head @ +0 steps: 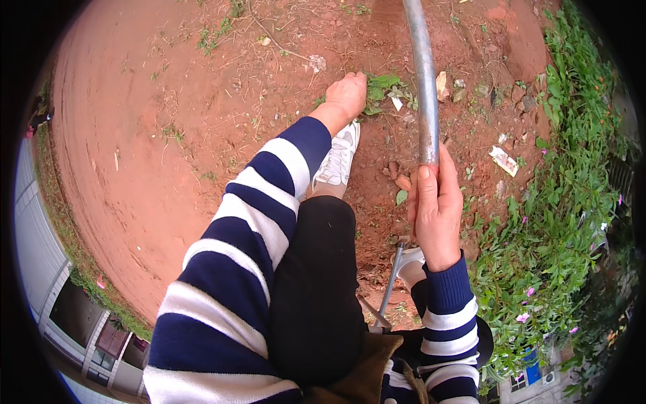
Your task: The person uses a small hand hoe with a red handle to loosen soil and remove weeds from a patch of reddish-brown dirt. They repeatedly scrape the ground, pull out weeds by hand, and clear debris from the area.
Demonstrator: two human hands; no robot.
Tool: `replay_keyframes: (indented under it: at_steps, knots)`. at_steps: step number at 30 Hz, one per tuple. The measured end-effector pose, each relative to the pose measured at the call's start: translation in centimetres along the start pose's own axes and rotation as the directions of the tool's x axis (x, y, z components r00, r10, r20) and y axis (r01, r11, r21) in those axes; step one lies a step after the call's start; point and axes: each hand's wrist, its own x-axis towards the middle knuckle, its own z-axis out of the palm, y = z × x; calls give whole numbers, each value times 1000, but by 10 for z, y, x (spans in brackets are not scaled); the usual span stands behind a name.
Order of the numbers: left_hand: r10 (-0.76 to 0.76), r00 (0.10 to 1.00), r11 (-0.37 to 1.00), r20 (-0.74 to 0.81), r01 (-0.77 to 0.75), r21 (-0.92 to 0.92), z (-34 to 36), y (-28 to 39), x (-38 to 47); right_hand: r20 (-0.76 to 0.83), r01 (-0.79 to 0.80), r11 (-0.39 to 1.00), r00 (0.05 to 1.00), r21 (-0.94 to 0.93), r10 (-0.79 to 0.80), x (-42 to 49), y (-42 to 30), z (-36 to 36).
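My left hand (348, 93) is closed in a fist low over the red soil, around a leafy green weed (378, 93). Its fingertips are hidden beneath the hand, and leaves stick out on either side. In my right hand (438, 214) is a grey metal pole (425, 76), gripped near its lower end with the thumb lying along it. The pole runs up past the top edge of the view, so its far end is out of sight. My white shoe (338, 156) stands just behind my left hand.
Thin metal legs (391, 283), perhaps of a stool, stand by my other shoe (411, 257). Flowering plants (535, 262) grow densely on the right. A crumpled wrapper (503, 160), stones (402, 182) and dry stems lie on the soil. Buildings (96, 323) show at the lower left.
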Motion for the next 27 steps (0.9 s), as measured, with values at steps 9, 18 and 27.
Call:
replay_keyframes:
  at_steps: [9, 18, 27]
  knots:
    - [-6, 1000, 1000, 13, 6, -9, -2, 2, 0, 36, -87, 980, 995, -179, 95, 16, 12, 14]
    - [-3, 1000, 1000, 11, 3, -2, -1, 1, 0, 13, -19, 996, 1000, 86, 17, 2, 10, 2]
    - [9, 1000, 1000, -23, -9, 5, -1, 0, 0, 39, -156, 979, 988, 131, 152, -16, 17, -13]
